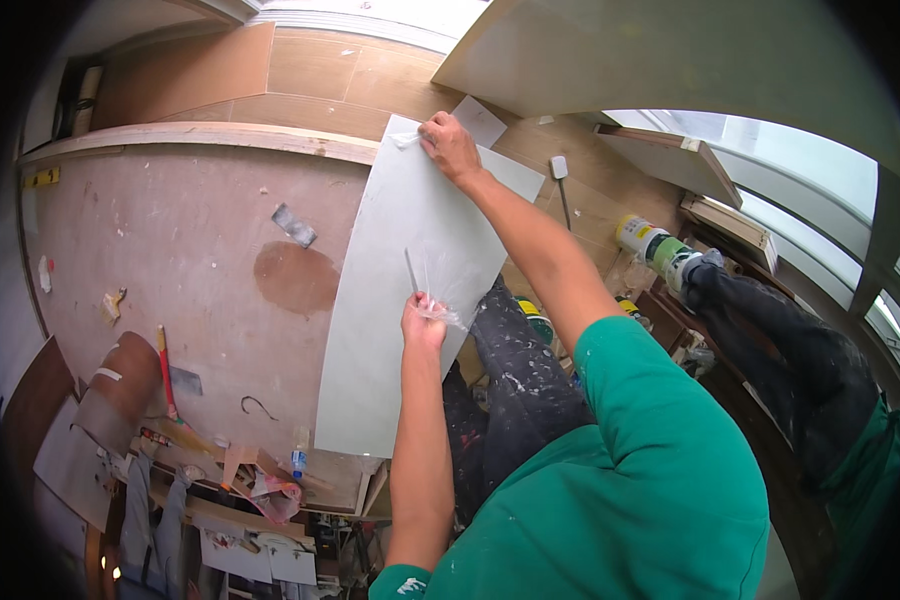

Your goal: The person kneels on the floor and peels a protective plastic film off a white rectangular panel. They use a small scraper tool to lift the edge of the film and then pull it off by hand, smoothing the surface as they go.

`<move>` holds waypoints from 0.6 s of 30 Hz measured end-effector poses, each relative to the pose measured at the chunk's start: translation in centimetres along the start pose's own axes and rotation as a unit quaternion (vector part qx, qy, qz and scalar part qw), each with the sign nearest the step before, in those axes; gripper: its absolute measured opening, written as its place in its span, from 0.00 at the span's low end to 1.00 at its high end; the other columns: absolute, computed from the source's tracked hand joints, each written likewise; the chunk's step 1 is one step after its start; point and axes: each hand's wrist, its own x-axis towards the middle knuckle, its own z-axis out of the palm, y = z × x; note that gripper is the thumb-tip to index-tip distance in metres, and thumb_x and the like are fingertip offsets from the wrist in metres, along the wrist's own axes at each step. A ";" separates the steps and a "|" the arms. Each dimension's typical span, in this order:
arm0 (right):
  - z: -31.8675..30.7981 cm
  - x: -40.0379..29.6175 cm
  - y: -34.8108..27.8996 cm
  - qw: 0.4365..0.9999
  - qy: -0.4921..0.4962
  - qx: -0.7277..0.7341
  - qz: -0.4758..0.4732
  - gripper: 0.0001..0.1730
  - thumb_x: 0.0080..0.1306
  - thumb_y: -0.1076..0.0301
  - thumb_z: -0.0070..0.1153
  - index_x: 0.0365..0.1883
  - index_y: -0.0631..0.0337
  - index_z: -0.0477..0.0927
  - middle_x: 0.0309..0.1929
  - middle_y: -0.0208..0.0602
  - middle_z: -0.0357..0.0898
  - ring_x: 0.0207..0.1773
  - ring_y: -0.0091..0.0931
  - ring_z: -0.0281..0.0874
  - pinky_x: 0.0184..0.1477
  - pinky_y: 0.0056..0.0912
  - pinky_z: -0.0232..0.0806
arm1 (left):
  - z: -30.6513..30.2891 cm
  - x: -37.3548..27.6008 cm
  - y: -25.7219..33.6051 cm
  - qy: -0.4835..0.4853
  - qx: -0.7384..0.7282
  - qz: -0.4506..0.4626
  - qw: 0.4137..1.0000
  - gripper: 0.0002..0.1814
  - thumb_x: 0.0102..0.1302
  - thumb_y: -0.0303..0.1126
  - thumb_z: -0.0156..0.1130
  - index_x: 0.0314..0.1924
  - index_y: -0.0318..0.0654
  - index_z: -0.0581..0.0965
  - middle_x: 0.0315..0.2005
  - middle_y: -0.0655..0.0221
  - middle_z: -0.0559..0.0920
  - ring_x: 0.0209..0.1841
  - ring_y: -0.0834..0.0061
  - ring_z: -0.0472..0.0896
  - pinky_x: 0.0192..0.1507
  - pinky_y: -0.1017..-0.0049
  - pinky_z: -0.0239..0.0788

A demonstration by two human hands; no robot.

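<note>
A pale grey-green panel (375, 300) lies partly over the worktable's edge in front of me. My left hand (424, 321), over the panel's lower middle, is closed on bunched clear plastic film (441, 292). A thin grey strip (410, 268) sticks up from the same hand; whether it is a blade cannot be told. Near the panel's far end, my right hand (450, 146) pinches a piece of clear film (405, 139) between thumb and fingers at the surface. Whether both pieces of film are joined is unclear.
The stained worktable (217, 225) holds a metal scraper plate (294, 225), a red-handled tool (167, 371) and a water bottle (299, 451). A large board (645, 60) stands at upper right. Co-workers' legs show right (787, 345) and lower left (150, 510); buckets (649, 240) stand rightward.
</note>
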 end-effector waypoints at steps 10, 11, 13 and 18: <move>-0.1 -1.1 -0.8 0.985 -0.159 0.051 -0.043 0.04 0.65 0.72 0.56 0.32 0.63 0.79 0.38 0.48 0.79 0.47 0.45 0.78 0.48 0.47 0.72 | 3.1 -0.8 0.4 0.067 -0.007 0.012 0.998 0.07 0.74 0.29 0.44 0.34 0.44 0.66 0.26 0.74 0.68 0.27 0.74 0.66 0.31 0.71 0.61; 0.0 -2.4 -1.5 0.977 -0.178 0.080 -0.091 0.04 0.64 0.72 0.56 0.32 0.63 0.79 0.37 0.48 0.79 0.46 0.45 0.78 0.48 0.46 0.72 | 2.9 -0.6 0.7 0.057 0.000 0.013 0.998 0.08 0.75 0.29 0.43 0.34 0.44 0.66 0.25 0.74 0.67 0.27 0.74 0.66 0.31 0.71 0.61; 0.3 -7.0 -5.2 0.941 -0.282 0.117 -0.146 0.04 0.62 0.73 0.58 0.30 0.63 0.78 0.36 0.47 0.79 0.44 0.44 0.78 0.48 0.45 0.72 | 3.0 -0.4 1.0 0.085 -0.008 0.007 0.996 0.08 0.74 0.29 0.43 0.34 0.44 0.66 0.24 0.75 0.67 0.26 0.74 0.65 0.31 0.72 0.60; -0.5 -11.4 -8.6 0.967 -0.174 0.186 -0.024 0.05 0.60 0.72 0.62 0.32 0.61 0.80 0.37 0.44 0.77 0.45 0.43 0.77 0.49 0.45 0.71 | 0.3 0.5 2.4 0.059 -0.053 -0.007 0.997 0.11 0.74 0.31 0.42 0.30 0.46 0.67 0.22 0.76 0.68 0.24 0.75 0.64 0.30 0.73 0.57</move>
